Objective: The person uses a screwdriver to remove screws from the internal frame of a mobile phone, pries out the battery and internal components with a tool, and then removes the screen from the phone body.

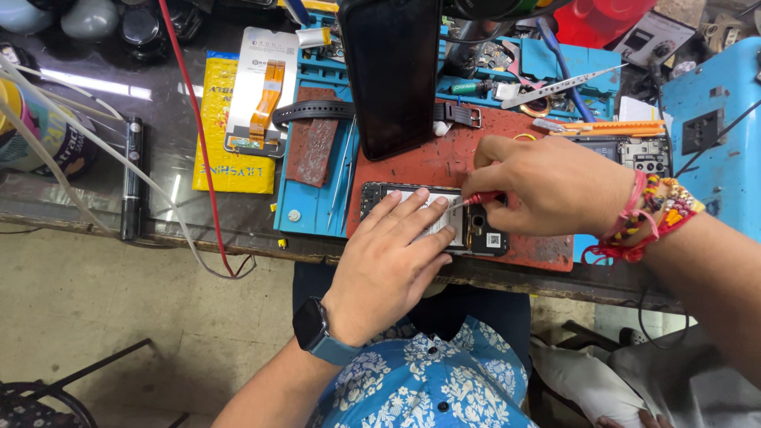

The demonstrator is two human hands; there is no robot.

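Phone, opened, light and probably fragile, lies on the red mat, pinned flat under the left hand's spread fingers while the right hand pinches a red-handled screwdriver over it.

A dark workbench carried a blue repair mat with a worn red mat laid over it. A yellow packet, a black pen-shaped tool and a red cable lay on the bench top beside them.
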